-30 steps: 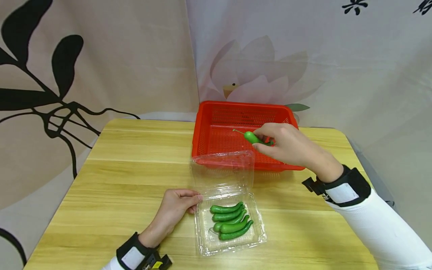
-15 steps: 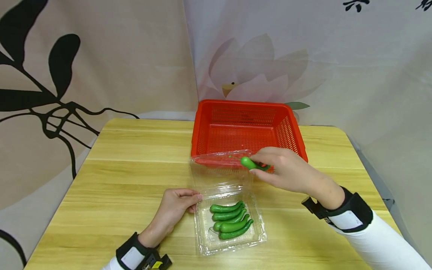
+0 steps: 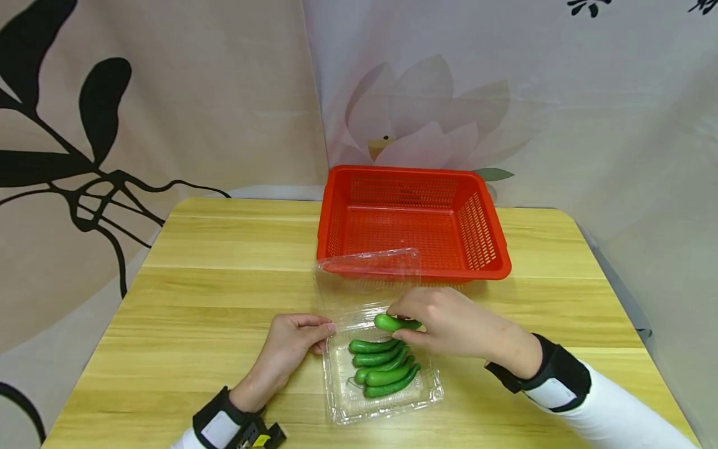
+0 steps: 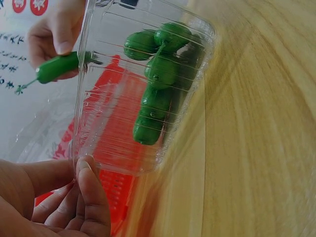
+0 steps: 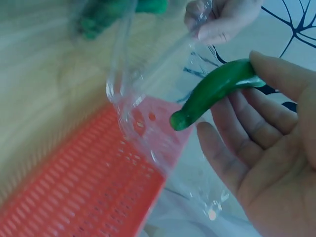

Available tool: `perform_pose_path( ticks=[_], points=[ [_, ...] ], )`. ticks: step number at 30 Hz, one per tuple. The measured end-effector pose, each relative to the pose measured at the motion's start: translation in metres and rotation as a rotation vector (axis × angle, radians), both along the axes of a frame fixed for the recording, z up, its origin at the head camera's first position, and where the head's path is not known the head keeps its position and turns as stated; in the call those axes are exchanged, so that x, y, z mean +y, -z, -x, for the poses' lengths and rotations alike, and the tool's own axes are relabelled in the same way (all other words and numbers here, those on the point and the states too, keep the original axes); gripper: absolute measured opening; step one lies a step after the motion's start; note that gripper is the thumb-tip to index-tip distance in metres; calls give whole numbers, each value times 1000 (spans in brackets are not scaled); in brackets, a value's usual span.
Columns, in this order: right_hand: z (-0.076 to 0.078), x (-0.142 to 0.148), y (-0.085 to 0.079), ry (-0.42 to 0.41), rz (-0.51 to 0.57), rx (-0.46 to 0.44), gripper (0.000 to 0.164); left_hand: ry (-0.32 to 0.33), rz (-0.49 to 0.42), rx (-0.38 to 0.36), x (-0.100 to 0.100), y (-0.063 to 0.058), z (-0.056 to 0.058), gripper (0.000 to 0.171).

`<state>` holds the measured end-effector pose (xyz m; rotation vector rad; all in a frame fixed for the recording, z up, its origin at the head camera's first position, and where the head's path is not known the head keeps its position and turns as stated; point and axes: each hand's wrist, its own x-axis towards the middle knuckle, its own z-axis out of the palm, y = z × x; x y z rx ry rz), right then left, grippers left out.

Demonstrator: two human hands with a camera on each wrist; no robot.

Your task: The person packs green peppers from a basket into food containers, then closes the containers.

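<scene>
My right hand (image 3: 449,321) pinches a green chili pepper (image 3: 389,322) between thumb and fingers, just above the far end of a clear plastic clamshell box (image 3: 387,415). In the right wrist view, the glossy, curved pepper (image 5: 217,91) lies across the fingertips. Several more green peppers (image 3: 377,360) lie side by side in the box's tray. At the near-left corner of the hinge, my left hand (image 3: 294,346) pinches the box rim between thumb and fingers. The left wrist view shows this left hand (image 4: 64,197) on the rim, with the peppers (image 4: 158,101) seen through the clear wall.
Behind the box stands a red perforated plastic basket (image 3: 401,227) with nothing visible inside. The box's raised clear lid (image 3: 370,284) overlaps the basket's front edge in the head view. A wooden table (image 3: 224,262) lies under everything, with a printed cloth (image 3: 224,93) behind it.
My right hand has carried the pepper from over the red basket toward me and left, to above the box. The left hand has kept its hold on the rim.
</scene>
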<state>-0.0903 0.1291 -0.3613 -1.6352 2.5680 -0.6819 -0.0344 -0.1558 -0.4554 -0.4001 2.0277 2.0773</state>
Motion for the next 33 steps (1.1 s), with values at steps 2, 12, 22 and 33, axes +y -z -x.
perform_pose_path(
  ticks=[2,12,22,33],
  points=[
    [-2,-3,6,-11,-25,-1,20,2,-2,2,0,0,0,15],
    [-13,-16,29,-62,-188,-28,9,1,-1,-2,0,-1,0,17],
    [-15,-22,40,-74,-242,-54,8,-15,16,7,0,0,-1,15],
    [-15,-25,44,-86,-285,-80,7,1,2,-1,0,-1,-1,17]
  ],
)
